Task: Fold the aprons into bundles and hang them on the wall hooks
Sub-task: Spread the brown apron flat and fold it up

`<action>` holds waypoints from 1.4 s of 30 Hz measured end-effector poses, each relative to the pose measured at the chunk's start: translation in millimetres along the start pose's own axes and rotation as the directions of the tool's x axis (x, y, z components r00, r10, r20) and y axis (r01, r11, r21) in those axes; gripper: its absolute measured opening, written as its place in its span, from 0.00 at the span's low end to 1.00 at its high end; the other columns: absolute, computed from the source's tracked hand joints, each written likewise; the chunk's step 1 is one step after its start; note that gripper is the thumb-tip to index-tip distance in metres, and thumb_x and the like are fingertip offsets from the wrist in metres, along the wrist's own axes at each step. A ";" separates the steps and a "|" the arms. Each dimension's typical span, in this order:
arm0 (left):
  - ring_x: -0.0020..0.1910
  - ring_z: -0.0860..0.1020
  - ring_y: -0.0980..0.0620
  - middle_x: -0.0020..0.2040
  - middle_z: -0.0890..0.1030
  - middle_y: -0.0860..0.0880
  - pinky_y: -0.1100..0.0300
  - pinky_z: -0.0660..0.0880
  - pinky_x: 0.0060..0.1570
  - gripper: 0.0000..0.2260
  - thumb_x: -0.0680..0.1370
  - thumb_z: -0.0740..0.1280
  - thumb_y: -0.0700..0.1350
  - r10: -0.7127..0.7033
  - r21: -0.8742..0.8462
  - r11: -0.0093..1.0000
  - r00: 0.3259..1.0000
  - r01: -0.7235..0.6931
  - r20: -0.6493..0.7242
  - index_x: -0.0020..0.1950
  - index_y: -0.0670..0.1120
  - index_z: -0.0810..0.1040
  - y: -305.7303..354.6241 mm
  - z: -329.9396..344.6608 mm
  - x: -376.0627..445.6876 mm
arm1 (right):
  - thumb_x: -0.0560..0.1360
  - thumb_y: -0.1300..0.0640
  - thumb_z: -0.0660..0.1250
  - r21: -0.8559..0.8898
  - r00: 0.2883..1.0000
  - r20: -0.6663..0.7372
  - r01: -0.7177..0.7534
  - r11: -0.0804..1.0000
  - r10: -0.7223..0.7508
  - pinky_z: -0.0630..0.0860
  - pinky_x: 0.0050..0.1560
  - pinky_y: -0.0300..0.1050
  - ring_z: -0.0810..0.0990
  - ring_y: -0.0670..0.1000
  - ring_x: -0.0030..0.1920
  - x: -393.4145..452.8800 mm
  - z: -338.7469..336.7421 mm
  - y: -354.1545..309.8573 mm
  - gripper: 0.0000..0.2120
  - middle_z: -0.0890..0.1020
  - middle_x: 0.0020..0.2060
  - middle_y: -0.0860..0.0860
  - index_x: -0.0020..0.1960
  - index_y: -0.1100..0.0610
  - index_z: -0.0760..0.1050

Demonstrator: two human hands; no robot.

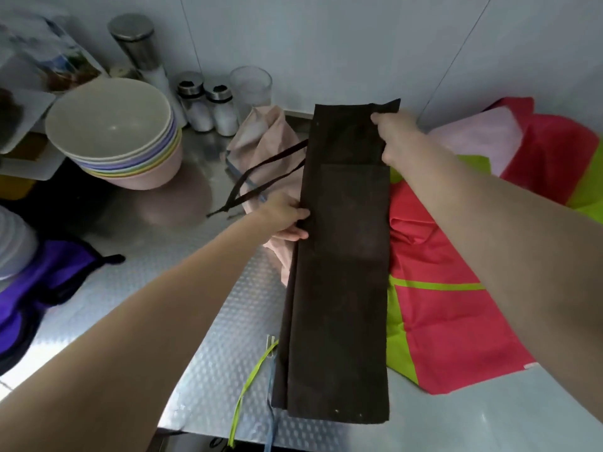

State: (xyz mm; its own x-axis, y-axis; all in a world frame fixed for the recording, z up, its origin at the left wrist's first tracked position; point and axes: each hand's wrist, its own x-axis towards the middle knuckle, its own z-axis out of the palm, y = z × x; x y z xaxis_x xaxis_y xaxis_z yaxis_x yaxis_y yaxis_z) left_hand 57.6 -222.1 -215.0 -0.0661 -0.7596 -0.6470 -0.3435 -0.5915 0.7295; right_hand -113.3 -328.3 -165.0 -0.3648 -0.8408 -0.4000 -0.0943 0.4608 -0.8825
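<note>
A dark brown apron [342, 256] is seen folded into a long narrow strip, laid on the metal worktop [202, 321]. Its long axis runs near to far, the far end close to the wall, the near end close to the worktop edge. Its dark ties [261, 181] trail out to the left from the far part.

The left hand [287, 220] is placed at the strip's left edge, about midway along; the edge is pinched between thumb on top and fingers beneath. The right hand [396, 135] is placed at the far right corner; the fingers are curled round the edge there and the fold is gripped.

A beige apron [267, 141] lies partly under the strip on the left, a red and lime apron [450, 256] on the right. A stack of bowls [120, 138] and two shakers [208, 106] stand far left. A purple cloth [49, 278] lies near left.
</note>
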 end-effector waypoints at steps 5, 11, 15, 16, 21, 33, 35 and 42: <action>0.20 0.75 0.58 0.42 0.77 0.46 0.70 0.70 0.18 0.14 0.81 0.57 0.42 0.107 0.145 0.985 0.988 -0.091 -0.112 0.66 0.41 0.71 0.9 -2.3 14.7 | 0.75 0.58 0.64 -0.361 0.951 -0.090 0.247 0.899 -0.298 0.74 0.53 0.44 0.76 0.53 0.56 6.6 -3.0 0.7 0.15 0.75 0.56 0.57 0.60 0.61 0.67; 0.25 0.76 0.55 0.34 0.76 0.49 0.65 0.74 0.25 0.12 0.80 0.60 0.45 0.240 0.283 0.943 0.945 -0.173 -0.221 0.62 0.42 0.72 -14.8 -8.7 4.7 | 0.74 0.64 0.61 -0.644 0.791 0.192 0.548 0.534 -0.581 0.61 0.59 0.39 0.70 0.56 0.62 -45.6 -0.7 32.7 0.15 0.72 0.61 0.58 0.61 0.62 0.71; 0.31 0.76 0.56 0.41 0.80 0.46 0.62 0.75 0.35 0.05 0.78 0.63 0.44 0.308 0.398 0.892 0.932 -0.213 -0.191 0.51 0.43 0.74 -36.1 -18.5 -13.1 | 0.74 0.67 0.62 -0.611 0.755 0.307 0.623 0.488 -0.579 0.63 0.60 0.38 0.72 0.56 0.59 -92.2 -0.1 74.0 0.12 0.72 0.57 0.57 0.56 0.61 0.75; 0.33 0.77 0.54 0.43 0.80 0.45 0.59 0.76 0.39 0.04 0.78 0.65 0.44 0.319 0.427 0.877 0.933 -0.222 -0.169 0.49 0.44 0.75 -42.8 -19.9 -19.4 | 0.74 0.67 0.62 -0.618 0.756 0.317 0.622 0.480 -0.573 0.63 0.60 0.38 0.72 0.56 0.59 -103.3 -1.3 83.5 0.11 0.72 0.57 0.57 0.55 0.61 0.76; 0.40 0.79 0.49 0.42 0.80 0.46 0.58 0.76 0.48 0.05 0.76 0.68 0.44 0.292 0.465 0.855 0.954 -0.232 -0.062 0.46 0.42 0.78 -75.4 -20.4 -56.1 | 0.74 0.67 0.61 -0.646 0.838 0.166 0.490 0.585 -0.519 0.66 0.62 0.46 0.72 0.59 0.58 -150.3 -19.7 132.3 0.12 0.73 0.56 0.60 0.56 0.63 0.74; 0.36 0.78 0.51 0.29 0.76 0.51 0.60 0.75 0.49 0.12 0.75 0.69 0.49 0.178 0.487 0.858 0.984 -0.161 0.012 0.35 0.44 0.76 -144.2 -14.5 -118.9 | 0.77 0.65 0.61 -0.309 0.984 -0.175 -0.043 0.950 -0.013 0.67 0.50 0.43 0.76 0.58 0.54 -237.9 -29.1 220.7 0.05 0.77 0.46 0.58 0.49 0.63 0.76; 0.41 0.80 0.47 0.33 0.80 0.46 0.57 0.77 0.52 0.16 0.74 0.69 0.51 0.123 0.508 0.853 0.992 -0.124 0.037 0.32 0.43 0.74 -146.1 -14.6 -123.6 | 0.75 0.65 0.64 -0.291 0.989 -0.146 -0.018 0.957 -0.026 0.66 0.48 0.41 0.75 0.56 0.50 -242.2 -31.0 222.4 0.08 0.77 0.44 0.56 0.39 0.55 0.73; 0.49 0.78 0.46 0.47 0.78 0.45 0.59 0.72 0.47 0.12 0.73 0.71 0.52 0.249 0.677 0.703 0.967 -0.216 0.050 0.43 0.45 0.74 -153.2 -5.1 -146.9 | 0.73 0.66 0.67 -0.613 0.983 -0.044 0.116 0.782 -0.180 0.68 0.59 0.46 0.74 0.59 0.54 -269.3 -43.8 237.1 0.09 0.72 0.55 0.61 0.52 0.61 0.73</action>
State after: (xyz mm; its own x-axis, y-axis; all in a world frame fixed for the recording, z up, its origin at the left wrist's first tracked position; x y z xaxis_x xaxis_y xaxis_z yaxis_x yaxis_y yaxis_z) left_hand 124.6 -21.2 -230.5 -0.1960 -0.8685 -0.4552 -0.8618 -0.0689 0.5026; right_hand -78.0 19.9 -255.7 -0.3824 -0.8966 -0.2233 -0.6835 0.4371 -0.5846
